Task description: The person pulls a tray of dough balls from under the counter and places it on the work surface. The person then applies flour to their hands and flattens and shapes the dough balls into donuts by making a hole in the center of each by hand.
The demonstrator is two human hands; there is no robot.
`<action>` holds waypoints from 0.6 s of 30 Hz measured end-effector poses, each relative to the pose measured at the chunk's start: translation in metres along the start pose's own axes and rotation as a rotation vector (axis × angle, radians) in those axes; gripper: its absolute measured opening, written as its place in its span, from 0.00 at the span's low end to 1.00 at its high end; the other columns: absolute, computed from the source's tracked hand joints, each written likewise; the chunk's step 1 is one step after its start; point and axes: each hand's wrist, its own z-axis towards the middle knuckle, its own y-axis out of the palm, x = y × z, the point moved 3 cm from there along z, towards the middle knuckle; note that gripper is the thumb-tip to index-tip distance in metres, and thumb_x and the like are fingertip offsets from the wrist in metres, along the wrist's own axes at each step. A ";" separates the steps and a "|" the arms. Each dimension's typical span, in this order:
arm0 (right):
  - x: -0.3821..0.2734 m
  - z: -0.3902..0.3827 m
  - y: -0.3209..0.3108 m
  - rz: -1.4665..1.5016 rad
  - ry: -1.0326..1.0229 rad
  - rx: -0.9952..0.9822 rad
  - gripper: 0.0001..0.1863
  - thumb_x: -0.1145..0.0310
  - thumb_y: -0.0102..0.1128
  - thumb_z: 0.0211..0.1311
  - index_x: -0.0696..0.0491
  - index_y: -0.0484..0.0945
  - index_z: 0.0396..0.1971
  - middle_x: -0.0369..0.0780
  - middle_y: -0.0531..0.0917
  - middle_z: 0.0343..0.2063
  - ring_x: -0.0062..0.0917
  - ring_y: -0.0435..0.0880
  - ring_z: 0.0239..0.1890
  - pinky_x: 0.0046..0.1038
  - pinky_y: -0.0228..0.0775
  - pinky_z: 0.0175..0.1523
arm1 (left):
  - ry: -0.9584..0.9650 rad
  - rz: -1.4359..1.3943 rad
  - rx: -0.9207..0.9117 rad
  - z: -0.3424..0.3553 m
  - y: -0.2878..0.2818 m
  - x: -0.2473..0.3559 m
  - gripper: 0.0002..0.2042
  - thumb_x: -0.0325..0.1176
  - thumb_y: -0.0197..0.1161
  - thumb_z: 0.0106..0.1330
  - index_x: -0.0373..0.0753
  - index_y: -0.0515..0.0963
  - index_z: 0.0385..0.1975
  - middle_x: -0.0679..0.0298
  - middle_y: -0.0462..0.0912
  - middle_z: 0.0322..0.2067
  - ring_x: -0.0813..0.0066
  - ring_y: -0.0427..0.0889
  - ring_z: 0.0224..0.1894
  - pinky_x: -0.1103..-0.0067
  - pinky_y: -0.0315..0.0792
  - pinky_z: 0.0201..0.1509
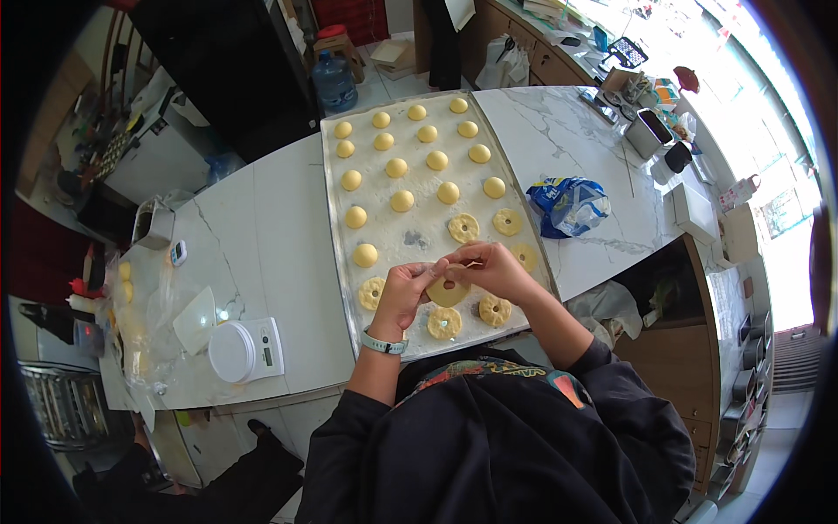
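Over the near part of a large metal tray I hold a flat, pale yellow dough ring with a hole in it. My left hand pinches the ring at its left side, with a light-coloured watch band on the wrist. From the right, my right hand grips its upper edge, fingers bent close to the hole. Several shaped dough rings lie around my hands, one ring just below and another just beyond. Rows of round dough balls fill the far part of the floured tray.
Left of the tray stand a white kitchen scale and a small timer. A blue and clear plastic bag lies to the right. Beyond the marble-patterned table are a water jug and a person's dark-clothed legs.
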 end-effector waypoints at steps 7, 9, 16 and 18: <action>0.019 0.002 -0.005 0.127 0.061 -0.023 0.18 0.74 0.61 0.54 0.61 0.73 0.46 0.38 0.80 0.36 0.17 0.79 0.39 0.19 0.71 0.45 | 0.034 -0.066 0.111 -0.001 -0.008 -0.002 0.12 0.36 0.63 0.59 0.32 0.78 0.33 0.60 0.81 0.29 0.75 0.81 0.29 0.81 0.78 0.33; 0.019 0.002 -0.005 0.119 0.079 0.002 0.19 0.75 0.61 0.54 0.61 0.72 0.47 0.37 0.80 0.36 0.17 0.79 0.39 0.19 0.71 0.45 | -0.001 -0.090 0.081 -0.002 -0.006 -0.003 0.11 0.35 0.63 0.59 0.33 0.78 0.33 0.60 0.81 0.30 0.76 0.81 0.30 0.81 0.78 0.33; 0.020 0.005 -0.006 0.176 -0.011 0.050 0.19 0.76 0.61 0.54 0.61 0.73 0.47 0.37 0.80 0.35 0.16 0.78 0.38 0.18 0.71 0.44 | 0.169 -0.216 0.193 -0.001 -0.010 -0.013 0.11 0.32 0.64 0.57 0.33 0.78 0.36 0.62 0.81 0.31 0.77 0.81 0.33 0.83 0.76 0.38; 0.020 0.006 -0.008 0.207 -0.010 0.106 0.18 0.77 0.61 0.54 0.60 0.73 0.46 0.37 0.80 0.36 0.15 0.78 0.39 0.18 0.71 0.44 | 0.164 -0.249 0.207 -0.002 -0.009 -0.015 0.11 0.31 0.64 0.57 0.33 0.77 0.37 0.62 0.81 0.31 0.77 0.81 0.33 0.83 0.76 0.39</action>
